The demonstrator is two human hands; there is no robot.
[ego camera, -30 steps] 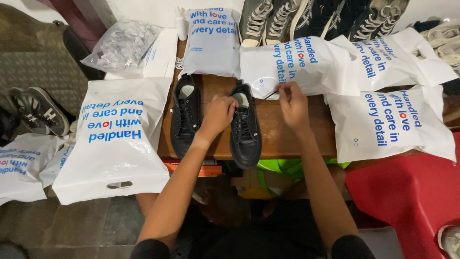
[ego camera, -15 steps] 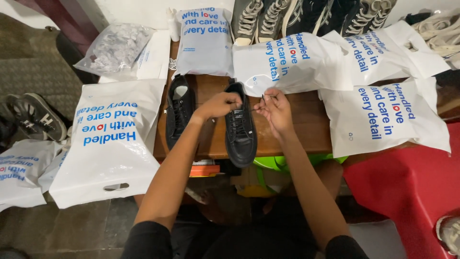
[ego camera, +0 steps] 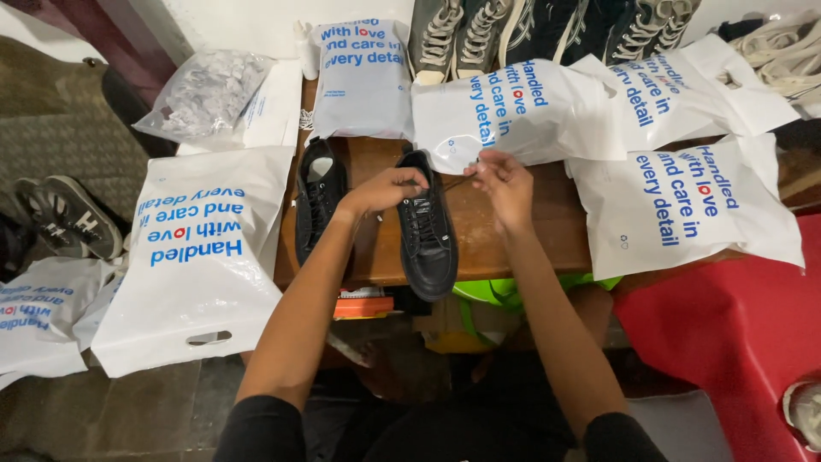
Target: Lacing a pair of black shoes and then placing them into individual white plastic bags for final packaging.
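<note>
Showing a black leather lace-up shoe (ego camera: 428, 227) lying on the brown wooden tabletop (ego camera: 513, 248), its long axis running from the far edge toward the near edge, with one end overhanging the near edge. Left hand (ego camera: 389, 188) rests over the far end of the shoe, fingers curled together on the upper. Right hand (ego camera: 500, 181) sits just to the right of that same end, fingertips pinched on a thin black lace (ego camera: 455, 181) stretched between the two hands. Both hands are about equally near the shoe's far end, one on each side. A second black shoe (ego camera: 318, 205) lies parallel near the tabletop's left edge. White plastic mailer bags with blue print (ego camera: 667, 205) cover the right and far edges.
</note>
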